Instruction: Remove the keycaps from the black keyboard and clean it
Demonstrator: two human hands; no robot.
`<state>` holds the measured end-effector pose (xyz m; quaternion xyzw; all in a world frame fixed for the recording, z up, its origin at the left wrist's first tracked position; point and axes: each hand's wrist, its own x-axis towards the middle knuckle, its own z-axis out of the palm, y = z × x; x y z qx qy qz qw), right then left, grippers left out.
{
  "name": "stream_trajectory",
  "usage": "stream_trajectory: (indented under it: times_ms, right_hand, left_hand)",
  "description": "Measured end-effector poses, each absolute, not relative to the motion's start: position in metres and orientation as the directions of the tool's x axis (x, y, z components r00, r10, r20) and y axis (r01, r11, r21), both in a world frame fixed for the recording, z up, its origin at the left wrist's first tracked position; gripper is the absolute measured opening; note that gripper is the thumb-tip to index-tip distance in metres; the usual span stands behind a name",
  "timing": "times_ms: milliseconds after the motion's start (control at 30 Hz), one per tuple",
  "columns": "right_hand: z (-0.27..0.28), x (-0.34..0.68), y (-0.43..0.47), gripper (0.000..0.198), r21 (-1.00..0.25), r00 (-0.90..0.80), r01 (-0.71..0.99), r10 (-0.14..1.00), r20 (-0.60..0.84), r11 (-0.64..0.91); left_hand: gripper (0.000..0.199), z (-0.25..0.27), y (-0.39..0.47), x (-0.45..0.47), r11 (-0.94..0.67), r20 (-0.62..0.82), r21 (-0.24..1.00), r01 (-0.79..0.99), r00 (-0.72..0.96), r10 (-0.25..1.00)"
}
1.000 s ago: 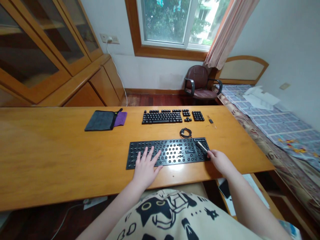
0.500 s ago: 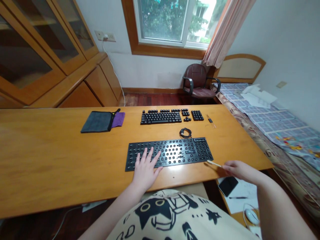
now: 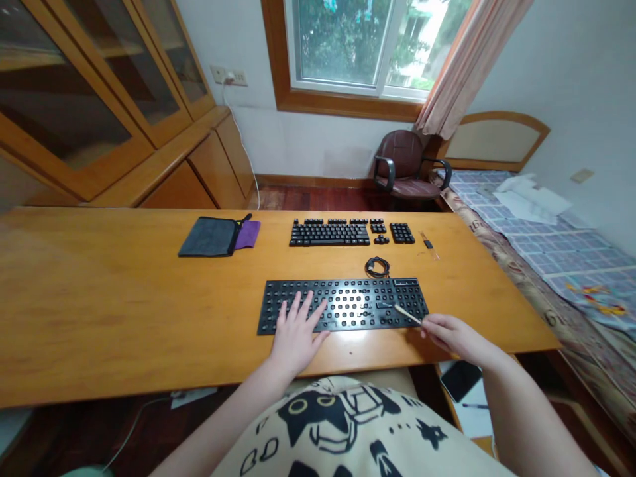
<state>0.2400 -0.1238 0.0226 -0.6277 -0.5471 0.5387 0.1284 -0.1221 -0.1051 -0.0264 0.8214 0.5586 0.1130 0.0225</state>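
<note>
A black keyboard base [image 3: 355, 326] with its keycaps off lies on the desk. My left hand [image 3: 298, 331] rests flat on its left part, fingers spread. In my right hand [image 3: 444, 331], pinched between thumb and fingers, is a thin pale cotton swab [image 3: 408, 314]. The swab's tip is over the right part of the keyboard base, near the number keys; whether it touches cannot be made out. Behind the base lies a coiled black cable [image 3: 377, 267]. The removed black keycaps [image 3: 330, 234] are set out in keyboard order farther back, with a number-pad block [image 3: 402, 233] beside them.
A grey pouch [image 3: 209, 236] with a purple cloth [image 3: 248, 234] lies at the back left of the desk [image 3: 124, 311]. A small tool with thin wires [image 3: 428, 244] is at the back right. Below the right edge, an open drawer holds a phone [image 3: 461, 380] and a pen [image 3: 476, 405].
My right hand has moved left and forward, bringing the swab from the keyboard's front right edge onto its right part. My left hand stays on the base. The view has shifted slightly.
</note>
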Motion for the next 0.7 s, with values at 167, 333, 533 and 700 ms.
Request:
stream_trajectory:
  times_ms: [167, 333, 533, 700]
  right_hand:
    - [0.011, 0.185, -0.115, 0.032, -0.883, -0.113, 0.466, 0.986, -0.121, -0.055]
    - [0.005, 0.111, -0.118, 0.017, -0.991, -0.215, 0.076, 0.972, 0.093, 0.111]
    - [-0.002, 0.052, -0.119, 0.02, -0.993, -0.247, -0.118, 0.968, 0.052, 0.024]
    - [-0.009, 0.08, -0.1, 0.013, -0.827, -0.266, 0.431, 0.927, 0.266, 0.361]
  left_hand:
    - [0.053, -0.024, -0.109, -0.126, -0.4, 0.227, 0.254, 0.881, 0.348, 0.91]
    - [0.041, -0.017, -0.117, -0.124, -0.583, 0.227, 0.5, 0.64, 0.553, 0.801]
    - [0.04, -0.013, -0.124, -0.11, -0.372, 0.056, 0.832, 0.412, 0.605, 0.794]
    - [0.028, -0.006, -0.123, -0.122, -0.241, -0.062, 0.751, 0.614, 0.43, 0.901]
